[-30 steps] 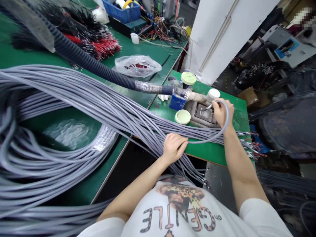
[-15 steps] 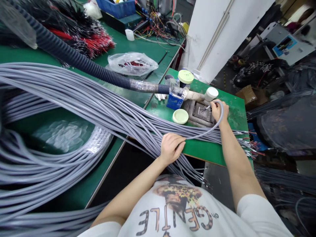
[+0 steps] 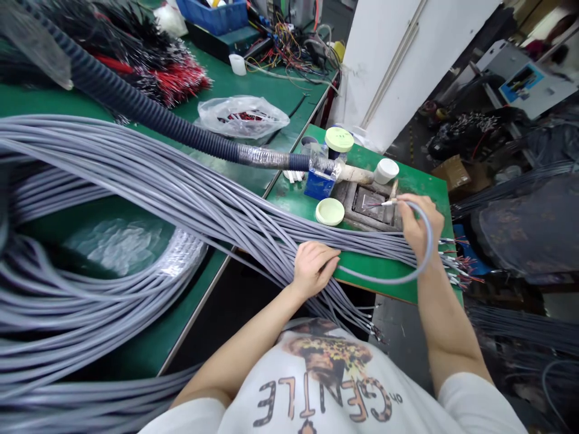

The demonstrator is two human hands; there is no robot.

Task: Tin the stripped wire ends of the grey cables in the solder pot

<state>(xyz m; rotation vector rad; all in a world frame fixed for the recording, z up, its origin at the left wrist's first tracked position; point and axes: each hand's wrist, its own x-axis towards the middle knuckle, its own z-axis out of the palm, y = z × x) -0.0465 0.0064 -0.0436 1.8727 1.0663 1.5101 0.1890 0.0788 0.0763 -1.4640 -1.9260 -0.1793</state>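
A thick bundle of grey cables (image 3: 149,181) runs across the green bench to a small green table (image 3: 384,274). My left hand (image 3: 313,267) rests closed on the bundle at the table's near edge, pinching one grey cable (image 3: 407,278). That cable loops to the right and back up to my right hand (image 3: 418,224), which grips it near its stripped end. The bare wire tips point left over a dark metal tray (image 3: 371,208).
A corrugated black hose (image 3: 149,117) ends by a blue box (image 3: 319,182) at the tray. Round pale-green lids (image 3: 329,211) and a white cap (image 3: 386,170) stand around it. Stripped cable ends (image 3: 456,265) hang off the table's right edge. A plastic bag (image 3: 242,117) lies behind.
My right hand has drawn back toward me and to the right, lifting the cable's tip out of the tray. The loop has grown wider. My left hand stays put.
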